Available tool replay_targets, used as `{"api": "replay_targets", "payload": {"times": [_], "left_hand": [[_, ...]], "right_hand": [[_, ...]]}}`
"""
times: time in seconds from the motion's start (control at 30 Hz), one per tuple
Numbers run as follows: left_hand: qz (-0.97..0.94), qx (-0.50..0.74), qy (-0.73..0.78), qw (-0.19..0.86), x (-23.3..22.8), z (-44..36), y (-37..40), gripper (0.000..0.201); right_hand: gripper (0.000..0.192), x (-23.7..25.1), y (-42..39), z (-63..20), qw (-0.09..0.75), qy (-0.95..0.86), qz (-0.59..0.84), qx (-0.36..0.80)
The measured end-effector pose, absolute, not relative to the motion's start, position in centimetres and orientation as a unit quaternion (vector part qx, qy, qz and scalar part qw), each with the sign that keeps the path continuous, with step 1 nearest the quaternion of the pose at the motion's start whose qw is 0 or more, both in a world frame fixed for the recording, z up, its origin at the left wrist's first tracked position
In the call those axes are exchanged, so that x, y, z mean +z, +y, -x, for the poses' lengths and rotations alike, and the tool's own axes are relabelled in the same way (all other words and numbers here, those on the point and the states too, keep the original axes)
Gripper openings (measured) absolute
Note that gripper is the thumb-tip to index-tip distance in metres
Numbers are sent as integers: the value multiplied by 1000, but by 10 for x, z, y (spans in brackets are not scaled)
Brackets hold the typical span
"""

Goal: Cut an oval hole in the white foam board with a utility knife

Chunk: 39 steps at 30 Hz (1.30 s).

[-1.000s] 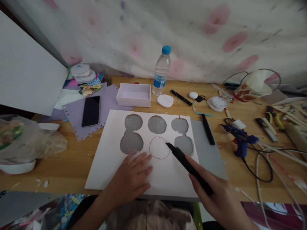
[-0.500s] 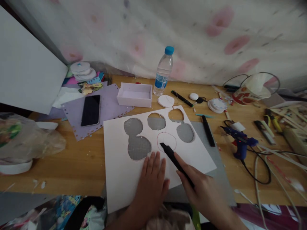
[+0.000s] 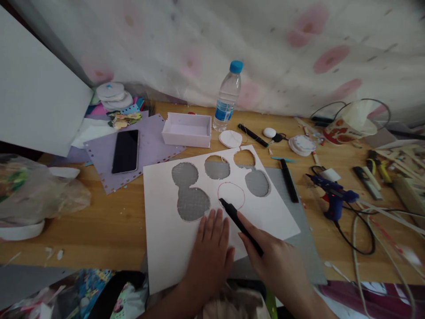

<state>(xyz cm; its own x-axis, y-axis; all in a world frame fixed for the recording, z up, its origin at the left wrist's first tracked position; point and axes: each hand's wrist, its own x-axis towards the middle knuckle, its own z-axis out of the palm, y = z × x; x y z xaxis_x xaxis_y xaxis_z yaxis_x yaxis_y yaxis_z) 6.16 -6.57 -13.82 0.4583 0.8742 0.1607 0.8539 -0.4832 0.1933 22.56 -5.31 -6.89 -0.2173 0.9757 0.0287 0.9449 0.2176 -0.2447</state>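
A white foam board (image 3: 162,252) with several round holes cut through it lies on a grey cutting mat (image 3: 307,257). My left hand (image 3: 212,252) rests flat on the board, fingers stretched out, below the holes. In my right hand (image 3: 275,257) is a black craft knife (image 3: 244,230), gripped between thumb and fingers. Its tip meets the lower left of a red-drawn circle (image 3: 231,195) on the board; the blade itself is too small to make out.
Behind the board stand a water bottle (image 3: 227,97) and a white open box (image 3: 187,130). A phone (image 3: 125,152) lies on purple sheets at left. To the right are a black pen-like stick (image 3: 289,180), a blue glue gun (image 3: 335,195), cables, pliers (image 3: 379,166) and a paper bucket (image 3: 347,130).
My right hand has shifted slightly left, bringing the knife tip from inside the circle to its lower left line. My left hand stays in place on the board.
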Motion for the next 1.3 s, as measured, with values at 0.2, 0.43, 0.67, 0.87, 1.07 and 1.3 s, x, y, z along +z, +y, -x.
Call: {"api": "replay_targets", "payload": {"times": [0.2, 0.43, 0.67, 0.87, 1.07, 1.3], "left_hand": [[-856, 112, 504, 44, -139, -62, -66, 59], [-860, 113, 497, 30, -147, -63, -69, 61], [-856, 123, 501, 29, -146, -63, -67, 59], [-854, 135, 500, 41, -142, -61, -67, 55], [-855, 127, 501, 43, -141, -62, -66, 57], [-848, 121, 514, 40, -141, -63, -67, 58]], "right_hand": [[47, -63, -50, -215, 38, -772, 632, 62], [53, -53, -47, -184, -70, -728, 676, 90], [57, -50, -50, -183, -90, -736, 664, 92], [52, -52, -53, -193, -55, -756, 650, 58], [55, -55, -55, -200, -43, -772, 633, 38], [52, -54, -49, -220, -46, -822, 568, -8]]}}
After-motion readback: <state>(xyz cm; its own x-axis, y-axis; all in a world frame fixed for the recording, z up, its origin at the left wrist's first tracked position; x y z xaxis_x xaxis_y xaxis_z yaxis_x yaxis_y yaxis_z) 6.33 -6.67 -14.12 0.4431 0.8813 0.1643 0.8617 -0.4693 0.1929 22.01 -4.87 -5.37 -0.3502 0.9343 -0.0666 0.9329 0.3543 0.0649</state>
